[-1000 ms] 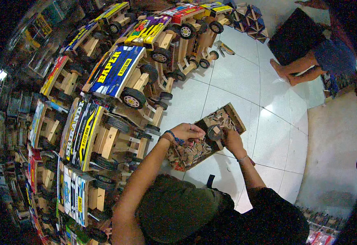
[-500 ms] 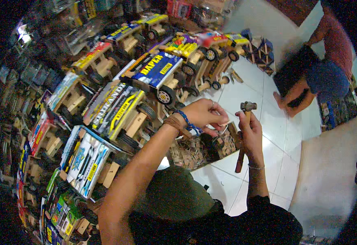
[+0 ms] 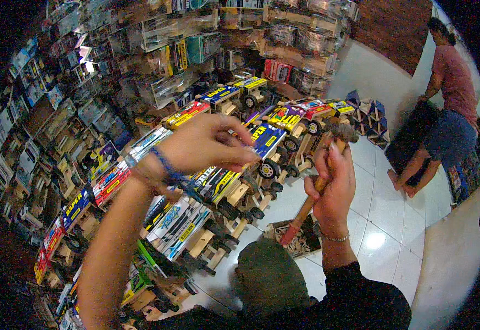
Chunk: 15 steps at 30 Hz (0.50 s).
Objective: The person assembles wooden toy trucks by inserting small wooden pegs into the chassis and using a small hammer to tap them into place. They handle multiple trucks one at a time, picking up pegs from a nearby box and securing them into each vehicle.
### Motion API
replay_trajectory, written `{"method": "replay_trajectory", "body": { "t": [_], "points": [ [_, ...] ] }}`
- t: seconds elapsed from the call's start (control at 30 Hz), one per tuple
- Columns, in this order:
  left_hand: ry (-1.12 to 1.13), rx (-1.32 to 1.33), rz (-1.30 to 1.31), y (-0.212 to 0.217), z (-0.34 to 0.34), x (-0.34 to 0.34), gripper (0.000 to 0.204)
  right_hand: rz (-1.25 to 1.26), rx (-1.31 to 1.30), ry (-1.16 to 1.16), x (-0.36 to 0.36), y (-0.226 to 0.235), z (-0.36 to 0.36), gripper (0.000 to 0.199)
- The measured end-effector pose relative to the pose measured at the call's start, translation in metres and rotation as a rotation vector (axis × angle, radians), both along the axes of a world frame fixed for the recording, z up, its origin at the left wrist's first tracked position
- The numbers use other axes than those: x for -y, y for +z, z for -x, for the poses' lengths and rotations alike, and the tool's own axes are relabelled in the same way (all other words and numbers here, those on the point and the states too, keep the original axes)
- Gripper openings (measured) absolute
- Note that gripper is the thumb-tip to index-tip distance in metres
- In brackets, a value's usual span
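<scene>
My right hand (image 3: 336, 190) is closed round the handle of a hammer (image 3: 304, 210), just below its metal head. The head points up and away, and the red end of the handle slants down to the left. Raised at the left, my left hand (image 3: 204, 144) has its fingers drawn together in a pinch, smeared by motion; whatever lies between the fingertips is too small to make out. Behind it are rows of toy trucks with wooden undersides, among them a blue and yellow truck (image 3: 270, 141) and a white and blue truck (image 3: 182, 225).
Below the hammer, loose wood pieces (image 3: 306, 245) fill a box on the white tiled floor (image 3: 361, 220). Plastic-wrapped goods (image 3: 240, 41) are stacked high behind the trucks. Another person (image 3: 448, 115) stands bent over dark things at the right, beside a pale low surface (image 3: 448, 264).
My left hand has moved left and up, away from the wood pieces and the hammer. The right hand has tilted the hammer, its handle end swinging left. The view has lifted, showing more stacked goods.
</scene>
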<state>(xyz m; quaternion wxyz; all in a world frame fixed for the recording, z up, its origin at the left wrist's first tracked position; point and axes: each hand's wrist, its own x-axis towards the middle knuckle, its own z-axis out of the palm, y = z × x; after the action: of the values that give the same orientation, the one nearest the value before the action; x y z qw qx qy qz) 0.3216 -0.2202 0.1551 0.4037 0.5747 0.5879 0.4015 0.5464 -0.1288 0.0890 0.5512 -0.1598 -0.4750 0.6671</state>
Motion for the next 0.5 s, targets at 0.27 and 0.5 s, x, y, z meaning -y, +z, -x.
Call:
{"method": "replay_trajectory", "body": {
  "t": [0.27,0.5],
  "points": [
    [0.170,0.116,0.142,-0.018,0.095,0.154,0.027,0.010,0.368,-0.242,0.037,-0.019,0.027,0.060],
    [0.196,0.276,0.351,-0.066,0.147,0.240,0.031,-0.167,0.653,-0.202,0.051,-0.063,0.019,0.059]
  ]
}}
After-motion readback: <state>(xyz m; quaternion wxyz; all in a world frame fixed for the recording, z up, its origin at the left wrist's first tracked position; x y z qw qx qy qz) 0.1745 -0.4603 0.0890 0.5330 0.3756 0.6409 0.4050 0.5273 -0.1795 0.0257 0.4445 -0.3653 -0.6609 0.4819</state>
